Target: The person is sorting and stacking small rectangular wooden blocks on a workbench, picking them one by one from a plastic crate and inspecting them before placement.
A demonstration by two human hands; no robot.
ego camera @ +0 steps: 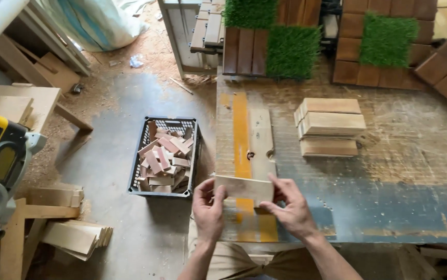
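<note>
Both hands gripped a short pale wooden board [244, 187] by its ends, the left hand [209, 207] clasped round its left end and the right hand [291, 206] pinching the right end between thumb and fingers, holding it just above the near edge of the workbench [389, 171], over the yellow stripe [241, 135]. To handle it well, I judged the grip should stay even at both ends so the board stayed level. The black crate [164, 156] of offcuts stood on the floor just left of the bench, and a stack of similar boards [329, 127] lay further back.

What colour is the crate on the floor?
The crate is black, seen best in the head view.
</note>
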